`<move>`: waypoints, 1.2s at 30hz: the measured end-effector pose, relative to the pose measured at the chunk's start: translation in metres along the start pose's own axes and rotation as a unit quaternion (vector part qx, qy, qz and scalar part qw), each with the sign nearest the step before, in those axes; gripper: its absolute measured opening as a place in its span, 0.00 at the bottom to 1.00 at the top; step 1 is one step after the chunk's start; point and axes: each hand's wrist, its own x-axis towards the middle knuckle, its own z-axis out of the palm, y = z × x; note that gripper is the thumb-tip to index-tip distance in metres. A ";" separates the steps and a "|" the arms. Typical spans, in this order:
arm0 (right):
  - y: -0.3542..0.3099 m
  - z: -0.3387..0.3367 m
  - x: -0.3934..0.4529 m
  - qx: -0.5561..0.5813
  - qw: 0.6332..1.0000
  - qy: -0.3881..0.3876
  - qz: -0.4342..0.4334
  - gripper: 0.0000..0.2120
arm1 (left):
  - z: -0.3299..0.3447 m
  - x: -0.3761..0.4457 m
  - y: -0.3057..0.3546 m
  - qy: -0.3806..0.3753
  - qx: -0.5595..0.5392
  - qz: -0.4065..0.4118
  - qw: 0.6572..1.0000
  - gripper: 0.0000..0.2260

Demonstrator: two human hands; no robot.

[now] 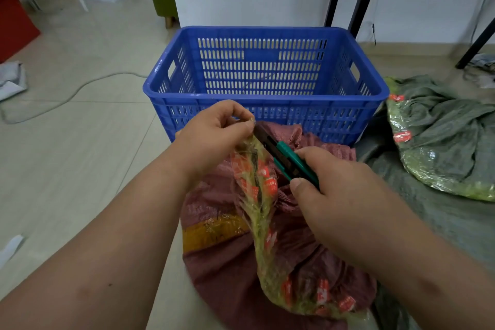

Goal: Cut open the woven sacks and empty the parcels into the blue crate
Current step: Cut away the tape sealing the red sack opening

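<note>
From the head camera, the left hand [214, 131] is pinching the top end of a bunched strip of clear packing tape [257, 195], printed with red labels, and lifting it taut off the reddish woven sack [214, 270]; the strip's long axis is running from that pinch, just in front of the blue crate [265, 88], down and slightly right toward the viewer, where it is fanning out over the sack's lower bulge; the right hand [340, 193] is clenched around the green handle of a utility knife [284, 155], the dark blade end pointing up and left and meeting the tape right beside the left fingertips [247, 123]; the blade is therefore lying across the strip near its upper end, and the cut looks set to turn on keeping the edge clear of those fingertips.

The sack is coarse and matte, crumpled at its mouth, with a band of brownish-yellow tape [214, 230] across its left side; the tape strip is glossy and wrinkled; the crate is rigid slotted plastic, open and appearing empty, standing just beyond the sack; a grey-green woven sack [442, 126] with the same shiny tape is lying slack to the right, well apart from both hands.
</note>
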 end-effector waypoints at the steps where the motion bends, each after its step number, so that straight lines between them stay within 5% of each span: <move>1: 0.000 0.001 0.000 -0.004 1.000 -0.004 0.001 0.09 | -0.001 0.001 0.001 0.001 0.036 0.004 0.999 0.05; 7: 0.000 0.004 0.002 -0.009 1.000 -0.025 0.008 0.09 | -0.006 0.004 0.003 0.027 0.106 -0.005 0.994 0.05; 36: 0.001 0.002 0.003 0.028 0.994 -0.100 0.031 0.06 | 0.011 -0.002 -0.010 0.102 -0.067 -0.012 0.992 0.09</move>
